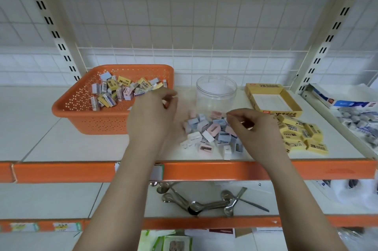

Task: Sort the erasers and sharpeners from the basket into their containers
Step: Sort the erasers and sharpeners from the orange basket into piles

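An orange perforated basket (86, 111) on the shelf's left holds several mixed yellow erasers and pastel sharpeners (122, 91). A pile of pink, blue and white sharpeners (210, 132) lies on the shelf in front of a clear round jar (215, 91). Yellow erasers (302, 138) are heaped to the right, below an open yellow cardboard box (290, 103). My left hand (153, 115) hovers between basket and pile, fingers curled; whether it holds anything is hidden. My right hand (251, 126) hangs over the pile's right edge with fingertips pinched together; I see nothing plainly in them.
The shelf has an orange front edge (204, 171) and a wire grid back. At the far right sit a white-blue box (343, 99) and more small packaged items (358, 119). Metal spoons (204, 201) lie on the shelf below.
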